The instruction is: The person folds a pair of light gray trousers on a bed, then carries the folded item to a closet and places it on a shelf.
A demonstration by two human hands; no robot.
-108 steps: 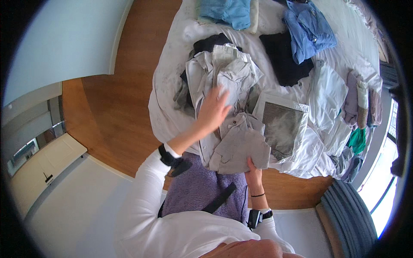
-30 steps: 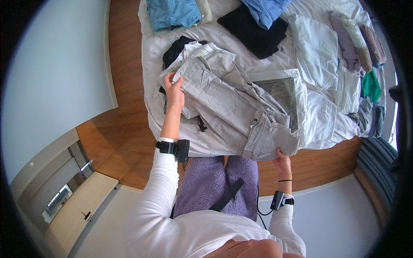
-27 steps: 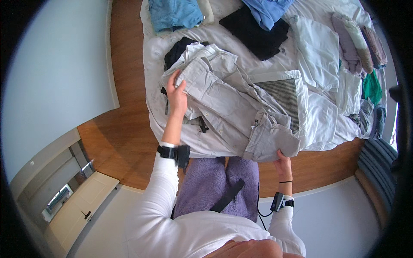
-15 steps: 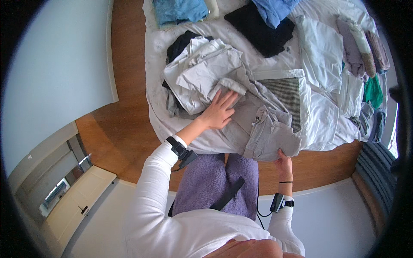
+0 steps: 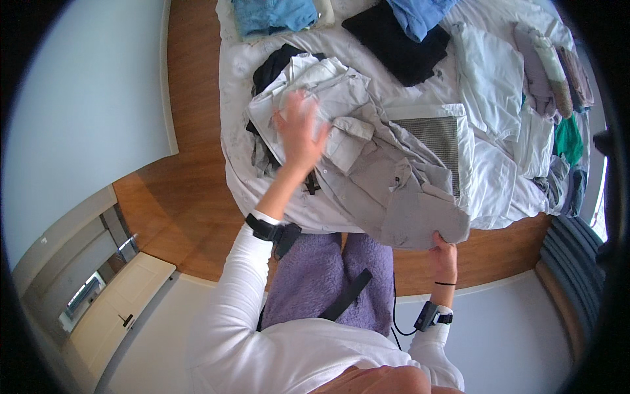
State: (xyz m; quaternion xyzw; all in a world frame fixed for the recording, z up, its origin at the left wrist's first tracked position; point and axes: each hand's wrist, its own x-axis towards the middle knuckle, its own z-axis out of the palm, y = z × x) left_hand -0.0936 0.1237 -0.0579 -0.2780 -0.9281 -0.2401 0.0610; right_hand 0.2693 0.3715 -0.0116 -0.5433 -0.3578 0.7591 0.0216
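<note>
A light grey shirt point(image 5: 367, 171) with buttons lies spread across the near edge of the bed, partly over a heap of white and grey clothes. My right hand point(image 5: 445, 257) pinches its near right corner between thumb and fingers, just past the mattress edge. Over the left part of the heap is my left hand point(image 5: 302, 134), slightly blurred, its fingers spread and holding nothing. Whether it touches the white cloth point(image 5: 298, 72) beneath, I cannot tell. A folded grey flap point(image 5: 351, 141) lies just to its right.
Beyond the heap lie a black folded garment point(image 5: 394, 49), a blue garment point(image 5: 420, 16) and folded jeans-blue clothes point(image 5: 275, 16). A white-framed checked piece point(image 5: 433, 144) adjoins the shirt. Rolled clothes point(image 5: 538, 72) and a green cloth point(image 5: 569, 139) line the right side.
My left hand has left the grey flap and moved left and farther up over the heap. My right hand has shifted slightly right and nearer, drawing the shirt's corner with it.
</note>
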